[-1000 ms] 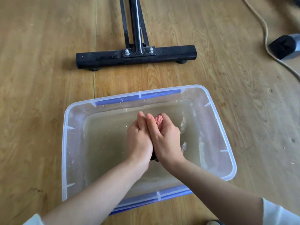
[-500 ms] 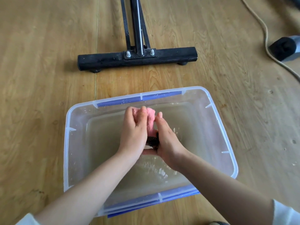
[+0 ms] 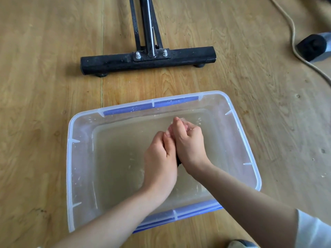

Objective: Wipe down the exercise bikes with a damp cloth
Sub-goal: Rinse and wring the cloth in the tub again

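Note:
Both hands are pressed together over a clear plastic tub (image 3: 71, 158) of cloudy water on the wooden floor. My left hand (image 3: 159, 161) and my right hand (image 3: 189, 142) are curled round a balled-up pink cloth (image 3: 170, 130); only a pink sliver shows between the fingers, and a dark bit (image 3: 178, 161) shows between the wrists. Beyond the tub stands the exercise bike's black base bar (image 3: 148, 59), with its upright frame (image 3: 146, 24) rising out of view.
A beige rope or cable (image 3: 293, 33) snakes across the floor at the upper right, beside a black and grey foot of other equipment (image 3: 313, 46). A shoe tip (image 3: 240, 244) shows at the bottom edge. Bare wooden floor lies left of the tub.
The pink cloth stood out above the fingers half a second ago; now the hands have closed over it and shifted right, my right hand further forward than my left.

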